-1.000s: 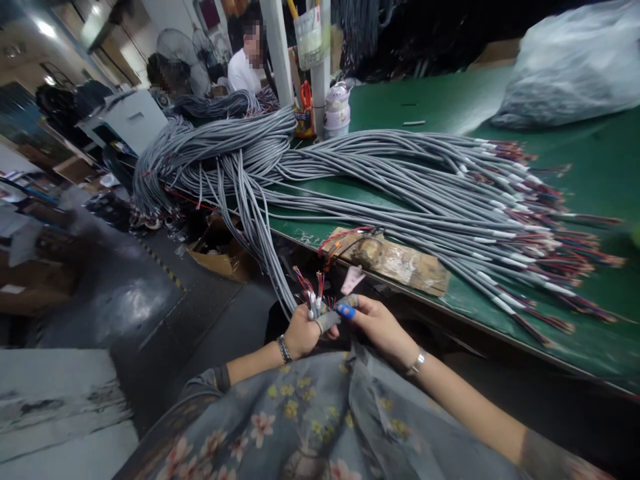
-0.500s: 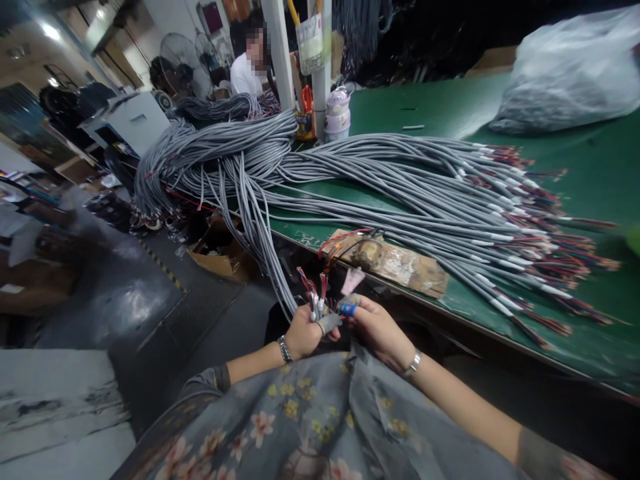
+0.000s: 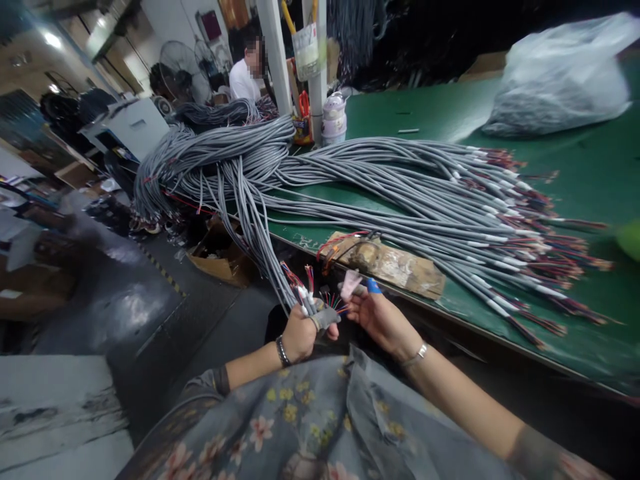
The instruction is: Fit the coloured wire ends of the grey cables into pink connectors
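Observation:
My left hand [image 3: 301, 335] is closed around the ends of several grey cables [image 3: 281, 277], which hang down from the table. White sleeves and red and blue wire ends stick up above its fingers. A fan of thin coloured wires [image 3: 332, 301] spreads from its thumb side, and grey wrapping covers part of that thumb. Just right of these wires is my right hand [image 3: 385, 323], fingers apart and palm turned partly up, with nothing visible in it. Blue tape [image 3: 373, 286] wraps its thumb tip. A pale pink tag-like piece [image 3: 351, 283] shows just beyond its fingers.
A large heap of grey cables [image 3: 240, 143] lies across the green table [image 3: 395, 107], stripped ends to the right. A worn wooden board [image 3: 405, 267] sits at the near edge. Further back are a plastic bag [image 3: 560, 80], a lilac container [image 3: 334, 120], a post and a seated person [image 3: 245, 77].
My right hand has come away from the wires and its fingers have spread. The thin wires now fan out beside my left hand, which has shifted slightly left, still holding the cables.

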{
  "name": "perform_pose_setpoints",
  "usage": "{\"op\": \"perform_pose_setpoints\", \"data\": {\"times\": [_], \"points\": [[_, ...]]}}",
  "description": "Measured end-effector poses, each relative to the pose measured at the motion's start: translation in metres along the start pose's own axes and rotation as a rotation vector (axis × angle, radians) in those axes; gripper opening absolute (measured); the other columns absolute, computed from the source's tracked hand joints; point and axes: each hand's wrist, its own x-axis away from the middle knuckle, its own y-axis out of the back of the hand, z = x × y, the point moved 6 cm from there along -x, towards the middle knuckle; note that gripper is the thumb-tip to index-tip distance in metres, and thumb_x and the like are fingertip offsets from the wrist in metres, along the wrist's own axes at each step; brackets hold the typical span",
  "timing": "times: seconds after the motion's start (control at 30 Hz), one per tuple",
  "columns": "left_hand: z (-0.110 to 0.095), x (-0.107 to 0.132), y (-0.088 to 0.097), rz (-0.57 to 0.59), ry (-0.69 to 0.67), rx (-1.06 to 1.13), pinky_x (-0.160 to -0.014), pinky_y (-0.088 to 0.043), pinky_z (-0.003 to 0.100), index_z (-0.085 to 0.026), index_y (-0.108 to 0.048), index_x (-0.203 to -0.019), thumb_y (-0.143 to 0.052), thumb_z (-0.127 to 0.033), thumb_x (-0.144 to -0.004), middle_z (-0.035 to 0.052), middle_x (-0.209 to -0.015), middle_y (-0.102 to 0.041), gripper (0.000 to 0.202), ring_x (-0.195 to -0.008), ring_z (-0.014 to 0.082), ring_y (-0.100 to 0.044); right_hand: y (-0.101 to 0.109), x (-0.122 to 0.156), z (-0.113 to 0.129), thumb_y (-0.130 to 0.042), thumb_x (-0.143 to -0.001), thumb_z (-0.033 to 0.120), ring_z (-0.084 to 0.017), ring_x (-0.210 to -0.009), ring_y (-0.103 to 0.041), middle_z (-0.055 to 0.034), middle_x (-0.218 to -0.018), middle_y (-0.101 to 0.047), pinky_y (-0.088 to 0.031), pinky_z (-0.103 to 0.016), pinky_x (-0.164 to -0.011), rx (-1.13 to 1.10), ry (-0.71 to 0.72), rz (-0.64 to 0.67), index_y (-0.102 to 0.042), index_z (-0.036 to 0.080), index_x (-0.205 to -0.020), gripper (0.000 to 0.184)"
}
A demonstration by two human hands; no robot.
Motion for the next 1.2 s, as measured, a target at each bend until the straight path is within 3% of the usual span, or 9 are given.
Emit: {"op": "perform_pose_setpoints", "data": {"times": [0.13,0.3,0.53,0.73,0.93,1.2], "points": [[-0.002,-0.005,-0.008,-0.009,0.012,0.018,-0.043,-0.038,0.023,-0.015,-0.056,-0.051,-0.074,-0.046,-0.061,0.0006,-0.042,-0.055,0.037,-0.038,0.0091,-0.047,-0.011,-0.004,0.012,-0.072,-0.059,0.065,-0.012,-0.059,-0.051,0.0002,-0.065,-0.060,-0.043,-0.026,-0.056,0.027,0.060,0.066,-0.065,0.022,-0.070,0.045],[0.000,-0.008,-0.010,-0.033,0.039,0.009,-0.041,-0.037,0.023,-0.015,-0.057,-0.053,-0.075,-0.048,-0.058,0.0001,-0.041,-0.054,0.038,-0.037,0.0090,-0.046,-0.013,-0.004,0.015,-0.077,-0.058,0.056,-0.011,-0.056,-0.048,0.0015,-0.062,-0.058,-0.041,-0.025,-0.055,0.008,0.096,0.067,-0.064,0.020,-0.065,0.039],[0.001,-0.007,-0.008,-0.036,0.052,0.005,-0.042,-0.038,0.023,-0.015,-0.057,-0.052,-0.075,-0.047,-0.057,0.0002,-0.041,-0.054,0.037,-0.037,0.0089,-0.047,-0.007,-0.003,0.013,-0.076,-0.060,0.052,-0.012,-0.055,-0.047,0.0010,-0.062,-0.058,-0.040,-0.027,-0.054,0.056,0.115,-0.011,-0.064,0.020,-0.070,0.036],[0.001,-0.006,-0.007,-0.040,0.052,0.003,-0.042,-0.039,0.023,-0.014,-0.059,-0.053,-0.074,-0.045,-0.058,0.0003,-0.041,-0.054,0.035,-0.037,0.0093,-0.047,0.002,0.004,0.024,-0.071,-0.059,0.066,-0.013,-0.053,-0.041,0.0019,-0.056,-0.051,-0.037,-0.029,-0.053,0.227,0.360,-0.209,-0.057,0.022,-0.060,0.046],[0.003,-0.009,-0.008,-0.022,0.014,-0.033,-0.044,-0.040,0.023,-0.015,-0.058,-0.049,-0.072,-0.045,-0.063,0.0017,-0.042,-0.056,0.036,-0.038,0.0092,-0.048,-0.013,-0.006,0.011,-0.065,-0.062,0.070,-0.016,-0.059,-0.050,-0.0002,-0.061,-0.057,-0.044,-0.032,-0.060,0.096,0.176,0.010,-0.062,0.022,-0.070,0.048],[0.007,-0.010,-0.007,-0.030,0.044,-0.053,-0.044,-0.040,0.023,-0.015,-0.057,-0.047,-0.072,-0.048,-0.060,0.0017,-0.041,-0.055,0.038,-0.037,0.0093,-0.047,-0.011,-0.011,0.007,-0.070,-0.060,0.066,-0.021,-0.072,-0.059,-0.0020,-0.069,-0.065,-0.046,-0.034,-0.070,0.026,0.178,-0.033,-0.062,0.023,-0.069,0.044]]}}
